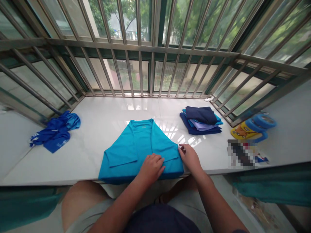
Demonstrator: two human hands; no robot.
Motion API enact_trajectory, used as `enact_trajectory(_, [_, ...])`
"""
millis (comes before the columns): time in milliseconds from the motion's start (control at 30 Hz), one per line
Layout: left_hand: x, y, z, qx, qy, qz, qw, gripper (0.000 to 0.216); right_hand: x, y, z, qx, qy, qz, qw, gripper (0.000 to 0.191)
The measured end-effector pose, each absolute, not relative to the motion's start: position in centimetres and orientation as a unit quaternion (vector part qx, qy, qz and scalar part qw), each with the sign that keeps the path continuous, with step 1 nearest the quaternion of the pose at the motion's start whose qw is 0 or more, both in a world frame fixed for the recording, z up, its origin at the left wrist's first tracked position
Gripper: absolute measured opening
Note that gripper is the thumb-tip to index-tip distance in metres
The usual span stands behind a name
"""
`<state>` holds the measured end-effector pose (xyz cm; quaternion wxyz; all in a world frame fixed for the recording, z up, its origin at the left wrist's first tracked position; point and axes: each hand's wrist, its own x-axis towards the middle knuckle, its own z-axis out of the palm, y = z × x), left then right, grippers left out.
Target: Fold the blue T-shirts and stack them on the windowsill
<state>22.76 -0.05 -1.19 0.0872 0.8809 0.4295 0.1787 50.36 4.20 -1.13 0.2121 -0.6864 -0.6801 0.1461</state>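
A turquoise T-shirt lies spread on the white ledge, neckline pointing away from me. Both sleeves are folded inward over its body, and the lower part reaches over the front edge. My left hand rests on the cloth beside the right sleeve, fingers slightly bent and laid on the surface. At the shirt's right folded edge is my right hand. Its fingertips touch or almost touch the corner there, with thumb and forefinger a little apart.
A stack of folded clothes sits at the back right. Crumpled blue clothing lies on the left. A yellow and blue bottle and a blurred-out item are at the right. Metal bars enclose the ledge.
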Motion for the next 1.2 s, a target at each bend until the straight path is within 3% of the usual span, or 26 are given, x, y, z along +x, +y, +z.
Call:
enact_trajectory(167, [26.5,1.1,-1.6,0.894,0.433,0.103,0.053,0.012,49.6,6.1,-1.0,-0.676,-0.694,0.139,0.206,0.028])
enact_trajectory(567, [21.6,1.8,-1.6,0.931,0.343,0.119,0.046,0.012,51.0,5.4,-0.4,-0.631,-0.748,0.118,0.171,0.031])
enact_trajectory(700, [21.3,1.7,-1.7,0.889,0.402,0.204,0.086,0.023,50.5,3.5,0.7,-0.604,-0.776,0.083,0.161,0.032])
enact_trajectory(867, [21.3,4.0,-1.9,0.798,0.525,0.274,0.107,0.036,47.9,0.7,0.4,-0.654,-0.726,0.146,0.154,0.029])
enact_trajectory(1067, [22.6,7.2,-3.1,0.853,0.48,0.177,0.105,0.047,46.2,0.0,-0.2,-0.678,-0.701,0.172,0.138,0.016])
enact_trajectory(1200, [22.8,7.3,-3.9,0.865,0.477,0.137,0.077,0.061,47.1,0.1,0.1,-0.667,-0.727,0.126,0.106,0.023])
